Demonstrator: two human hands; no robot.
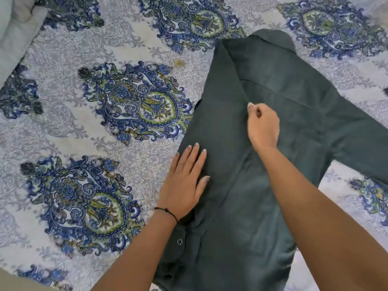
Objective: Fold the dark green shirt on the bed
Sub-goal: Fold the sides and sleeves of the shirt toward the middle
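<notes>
**Left panel folded in, right sleeve pending**

Fingers [251, 107] of the right hand [263, 127] are curled, pinching the inner edge of the folded-over panel. The left hand [182, 181] has its fingers straight and together, pressing flat near the outer crease. The dark green shirt [283, 85] lies on the patterned bed [84, 59], collar away from me, right sleeve [357, 139] spread out unfolded.

Risk, as I judge it: tugging the pinched edge while the left hand lifts would drag the panel and skew the crease. The hem near me already looks bunched.
</notes>
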